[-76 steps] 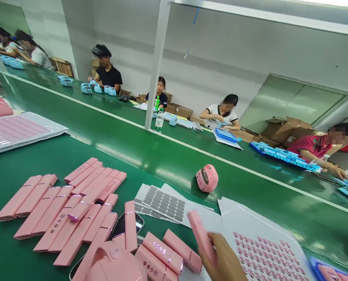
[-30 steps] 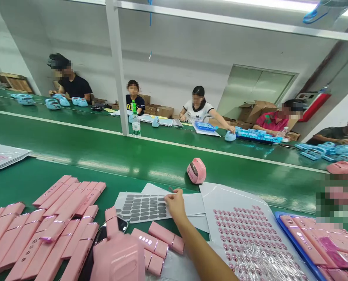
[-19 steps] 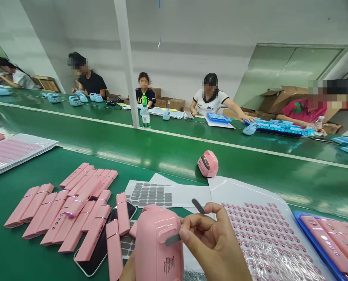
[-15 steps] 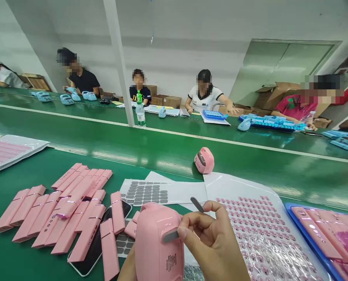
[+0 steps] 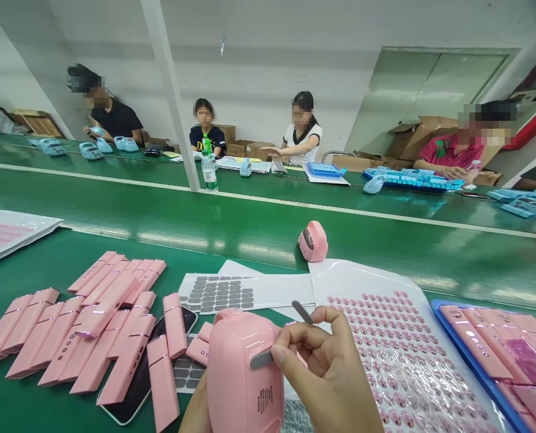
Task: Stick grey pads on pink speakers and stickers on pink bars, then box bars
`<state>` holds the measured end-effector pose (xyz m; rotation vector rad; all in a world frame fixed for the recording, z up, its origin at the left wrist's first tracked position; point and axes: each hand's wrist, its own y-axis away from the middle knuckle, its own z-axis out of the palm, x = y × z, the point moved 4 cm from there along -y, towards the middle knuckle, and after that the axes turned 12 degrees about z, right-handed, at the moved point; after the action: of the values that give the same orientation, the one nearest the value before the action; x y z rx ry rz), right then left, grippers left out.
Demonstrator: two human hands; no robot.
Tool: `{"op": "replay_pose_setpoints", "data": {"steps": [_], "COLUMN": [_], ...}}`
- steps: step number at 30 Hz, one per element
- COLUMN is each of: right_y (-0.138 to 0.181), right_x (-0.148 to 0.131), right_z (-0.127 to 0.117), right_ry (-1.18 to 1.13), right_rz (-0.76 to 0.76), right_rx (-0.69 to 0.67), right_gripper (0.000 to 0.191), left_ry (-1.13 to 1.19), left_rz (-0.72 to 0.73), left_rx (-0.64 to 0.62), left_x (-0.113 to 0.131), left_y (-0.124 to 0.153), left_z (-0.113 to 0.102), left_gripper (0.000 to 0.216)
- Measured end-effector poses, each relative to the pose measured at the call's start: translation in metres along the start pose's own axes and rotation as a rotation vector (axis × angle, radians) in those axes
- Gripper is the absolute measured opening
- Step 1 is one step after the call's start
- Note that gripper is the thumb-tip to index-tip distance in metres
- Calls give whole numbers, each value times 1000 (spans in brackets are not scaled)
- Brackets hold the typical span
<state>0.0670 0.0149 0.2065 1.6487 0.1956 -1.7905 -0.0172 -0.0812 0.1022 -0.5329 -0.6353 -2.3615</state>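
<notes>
Presently, you are holding a pink housing (image 5: 238, 373) upright in front of you, above the near edge of the desk (image 5: 6, 403). Your left hand (image 5: 196, 409) is gripping it from the left and behind; the housing is hiding most of the fingers, so how wide that grip is spreading cannot be told. The frame edge is cutting off the housing's base. Its side is showing dark print, too small to be read.

Your right hand (image 5: 326, 367) is pinching a grey strip (image 5: 261, 361) tightly between thumb and forefinger, and the thumb is covering one end. The strip is lying across a raised oblong on the housing; whether it is sticking there cannot be determined. A second grey strip (image 5: 302, 312) is projecting from another fingertip of the same hand; what is securing it is not showing.

Beyond, a sticker sheet (image 5: 277, 290) is lying partly behind the housing. To the left, pink bars (image 5: 115, 300) are overlapping one another, and some are covering much of a phone (image 5: 135, 385). To the right, clear film (image 5: 412, 385) is glaring over part of a badge sheet (image 5: 362, 276), and a blue tray (image 5: 461, 350) is running out of frame.
</notes>
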Motion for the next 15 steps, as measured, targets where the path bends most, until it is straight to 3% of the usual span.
{"op": "replay_pose_setpoints", "data": {"steps": [15], "right_y": [-2], "right_x": [8], "right_z": [3], "right_ry": [-22], "right_rz": [-85], "right_rx": [39], "right_gripper": [38], "left_ry": [-4], "left_rz": [8], "left_rx": [-1], "left_x": [2], "left_y": [2], "left_z": [2], "left_gripper": [31]}}
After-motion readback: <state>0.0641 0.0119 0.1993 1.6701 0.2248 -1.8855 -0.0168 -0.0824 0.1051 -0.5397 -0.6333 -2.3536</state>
